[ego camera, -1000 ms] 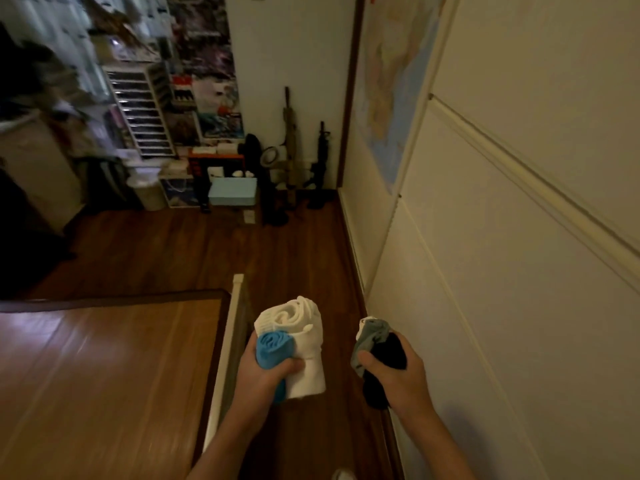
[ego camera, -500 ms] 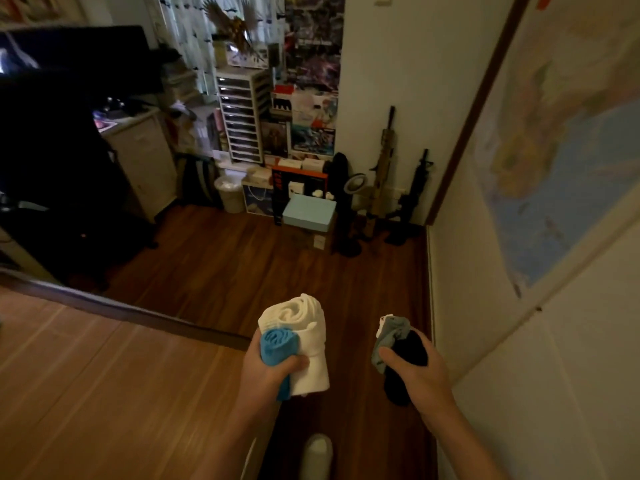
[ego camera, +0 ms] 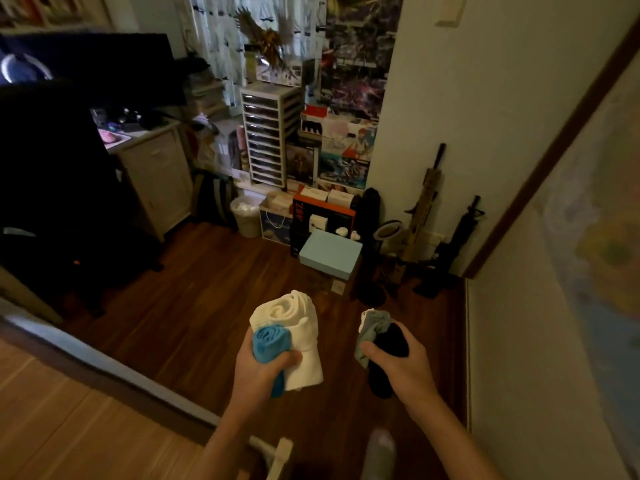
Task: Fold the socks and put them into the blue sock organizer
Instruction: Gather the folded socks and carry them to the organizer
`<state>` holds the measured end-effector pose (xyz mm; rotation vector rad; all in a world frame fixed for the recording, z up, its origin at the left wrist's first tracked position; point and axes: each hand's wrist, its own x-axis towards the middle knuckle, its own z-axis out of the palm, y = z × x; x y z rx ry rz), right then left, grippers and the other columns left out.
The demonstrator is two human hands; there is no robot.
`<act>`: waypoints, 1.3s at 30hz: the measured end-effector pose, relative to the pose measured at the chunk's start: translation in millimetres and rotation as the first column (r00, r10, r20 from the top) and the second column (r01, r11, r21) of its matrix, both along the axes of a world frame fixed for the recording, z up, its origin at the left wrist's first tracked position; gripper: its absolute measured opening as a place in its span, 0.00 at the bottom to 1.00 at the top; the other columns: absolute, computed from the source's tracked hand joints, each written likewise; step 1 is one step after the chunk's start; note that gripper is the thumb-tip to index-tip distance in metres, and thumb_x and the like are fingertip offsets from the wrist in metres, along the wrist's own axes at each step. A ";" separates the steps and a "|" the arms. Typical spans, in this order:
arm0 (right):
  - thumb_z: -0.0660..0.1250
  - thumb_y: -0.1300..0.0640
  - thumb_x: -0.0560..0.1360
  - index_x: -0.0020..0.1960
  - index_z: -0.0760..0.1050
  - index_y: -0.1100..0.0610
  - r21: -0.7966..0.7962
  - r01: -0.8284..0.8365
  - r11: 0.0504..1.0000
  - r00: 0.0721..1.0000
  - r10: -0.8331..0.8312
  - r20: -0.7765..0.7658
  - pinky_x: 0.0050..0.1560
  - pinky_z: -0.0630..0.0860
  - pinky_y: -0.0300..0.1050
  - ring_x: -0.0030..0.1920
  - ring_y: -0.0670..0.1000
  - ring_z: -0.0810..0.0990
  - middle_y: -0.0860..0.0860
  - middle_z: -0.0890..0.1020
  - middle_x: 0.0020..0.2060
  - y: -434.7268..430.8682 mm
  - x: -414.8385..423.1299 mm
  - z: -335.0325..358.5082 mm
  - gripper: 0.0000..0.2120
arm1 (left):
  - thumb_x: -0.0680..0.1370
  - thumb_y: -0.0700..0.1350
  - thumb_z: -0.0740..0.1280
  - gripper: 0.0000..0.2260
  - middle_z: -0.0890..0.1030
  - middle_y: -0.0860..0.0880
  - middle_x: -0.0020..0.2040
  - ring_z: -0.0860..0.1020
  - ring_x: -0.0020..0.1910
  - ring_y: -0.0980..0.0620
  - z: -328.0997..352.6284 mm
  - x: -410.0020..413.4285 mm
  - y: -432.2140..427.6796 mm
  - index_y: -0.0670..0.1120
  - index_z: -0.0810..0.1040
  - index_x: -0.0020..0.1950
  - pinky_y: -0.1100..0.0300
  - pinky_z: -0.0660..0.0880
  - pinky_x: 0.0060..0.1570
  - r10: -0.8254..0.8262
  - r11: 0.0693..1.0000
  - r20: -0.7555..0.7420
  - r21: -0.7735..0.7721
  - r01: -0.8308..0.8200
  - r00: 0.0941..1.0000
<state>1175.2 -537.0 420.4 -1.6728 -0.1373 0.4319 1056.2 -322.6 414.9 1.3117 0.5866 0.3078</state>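
Note:
My left hand [ego camera: 258, 375] grips two rolled socks at once: a large white roll [ego camera: 294, 327] and a smaller blue roll [ego camera: 268, 342] pressed against its left side. My right hand [ego camera: 405, 367] holds a rolled black sock [ego camera: 389, 344] together with a grey sock [ego camera: 372, 323], thumb across them. Both hands are held in front of me above the dark wooden floor. A light blue box [ego camera: 329, 254], possibly the sock organizer, sits on the floor by the far wall, well beyond both hands.
A wooden tabletop [ego camera: 69, 427] with a dark edge fills the lower left. The wall [ego camera: 519, 341] runs close on my right. Stacked boxes, a drawer tower [ego camera: 270, 133], a bin [ego camera: 246, 216] and long dark items leaning on the wall crowd the far end. My socked foot [ego camera: 379, 452] shows below.
The view has swung left and moved forward along the floor, so the far corner with the blue box looks nearer. Both hands keep the same hold on their socks.

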 end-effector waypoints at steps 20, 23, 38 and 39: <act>0.81 0.47 0.61 0.52 0.81 0.37 0.026 -0.692 0.721 0.713 0.689 -0.133 0.38 0.80 0.34 0.47 0.39 0.84 0.39 0.85 0.46 327.5 319.9 -1.2 0.21 | 0.54 0.51 0.80 0.40 0.84 0.47 0.58 0.83 0.57 0.44 4.7 201.7 202.6 0.54 0.75 0.65 0.42 0.81 0.57 0.691 0.722 -0.028 0.069 -0.688 0.723; 0.81 0.53 0.66 0.58 0.80 0.43 -0.001 -0.764 0.645 0.643 0.761 -0.086 0.45 0.80 0.39 0.50 0.43 0.85 0.44 0.86 0.49 403.9 322.2 -0.4 0.22 | 0.54 0.51 0.80 0.39 0.83 0.45 0.58 0.83 0.57 0.43 -2.3 198.6 254.6 0.53 0.75 0.65 0.40 0.81 0.58 0.759 0.651 -0.019 0.058 -0.757 0.651; 0.80 0.59 0.68 0.57 0.81 0.49 -0.045 -0.932 0.360 0.360 0.933 0.012 0.48 0.83 0.47 0.49 0.49 0.86 0.48 0.87 0.48 753.8 291.2 6.8 0.19 | 0.53 0.50 0.82 0.38 0.86 0.54 0.54 0.85 0.53 0.53 -17.2 161.2 525.9 0.53 0.77 0.63 0.52 0.81 0.51 0.937 0.348 -0.024 0.134 -0.928 0.348; 0.80 0.60 0.68 0.57 0.81 0.49 -0.044 -0.941 0.335 0.335 0.942 0.019 0.46 0.83 0.45 0.49 0.48 0.86 0.49 0.87 0.48 774.9 289.2 4.9 0.19 | 0.53 0.50 0.82 0.39 0.86 0.53 0.55 0.85 0.53 0.52 -18.9 160.1 542.0 0.53 0.77 0.64 0.51 0.82 0.51 0.946 0.324 -0.025 0.133 -0.937 0.324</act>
